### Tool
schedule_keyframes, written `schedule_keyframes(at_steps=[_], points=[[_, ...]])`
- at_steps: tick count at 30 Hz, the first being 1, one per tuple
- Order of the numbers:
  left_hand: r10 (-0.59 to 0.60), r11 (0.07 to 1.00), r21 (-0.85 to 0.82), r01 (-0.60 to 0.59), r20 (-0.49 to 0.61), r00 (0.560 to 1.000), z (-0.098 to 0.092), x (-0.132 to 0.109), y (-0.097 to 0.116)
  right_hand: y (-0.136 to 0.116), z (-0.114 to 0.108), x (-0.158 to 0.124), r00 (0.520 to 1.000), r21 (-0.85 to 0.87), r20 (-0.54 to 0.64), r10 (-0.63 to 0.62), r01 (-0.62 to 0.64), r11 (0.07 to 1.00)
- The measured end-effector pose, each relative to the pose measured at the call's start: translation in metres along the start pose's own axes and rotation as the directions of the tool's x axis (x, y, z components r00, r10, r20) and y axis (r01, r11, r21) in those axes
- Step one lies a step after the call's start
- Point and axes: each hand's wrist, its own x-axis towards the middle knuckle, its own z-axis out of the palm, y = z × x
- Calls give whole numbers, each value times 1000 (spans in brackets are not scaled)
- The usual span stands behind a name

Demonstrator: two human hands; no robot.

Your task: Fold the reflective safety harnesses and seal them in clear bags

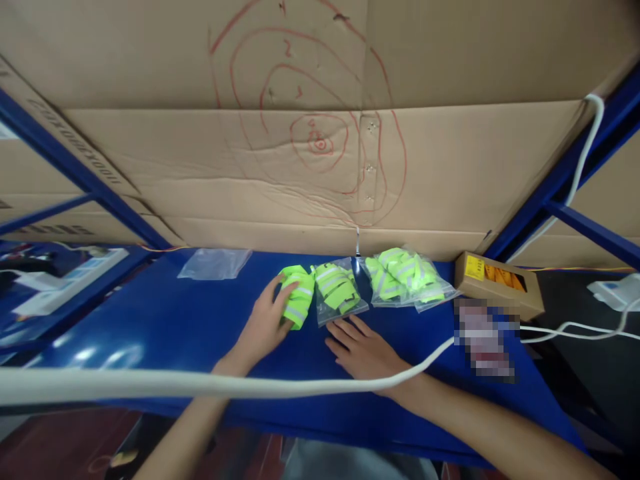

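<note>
My left hand (266, 319) is closed around a folded neon-yellow reflective vest (299, 297) with silver bands, its thumb and fingers gripping the left side. Just right of it lies a clear zip bag (327, 315) with a similar folded yellow bundle (336, 287) inside. My right hand (367, 350) rests palm down on the blue table, fingers stretched out, the tips at the bag's lower edge. Farther right, several more bagged yellow vests (400, 275) lie overlapping in clear plastic.
An unfilled-looking clear bag (215, 264) lies at the table's back left. At the back right stands an open cardboard box (493, 283) with orange items. A white cable (300, 388) crosses in front of my forearms. Behind rises a cardboard wall (280, 160) with red rings; a power strip (75, 280) sits left.
</note>
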Motion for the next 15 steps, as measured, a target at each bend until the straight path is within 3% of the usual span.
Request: schedule_keyframes(at_steps=[4, 7, 12, 13, 15], points=[[13, 998, -57, -3, 172, 985, 7, 19, -13, 13, 9, 34, 990, -117, -8, 142, -142, 983], [-37, 997, -53, 49, 217, 975, 7, 30, -24, 19, 13, 43, 965, -122, -16, 263, -263, 957], [4, 992, -124, 38, 322, 947, -33, 44, -63, 13, 8, 22, 962, -48, -22, 270, -271, 961], [-77, 988, -104, 111, 284, 956, -43, 47, -74, 11, 5, 16, 964, -26, -3, 266, -266, 964], [-319, 948, 11, 319, 77, 945, -58, 53, -96, 7, 2, 6, 963, 11, 45, 267, -267, 964]])
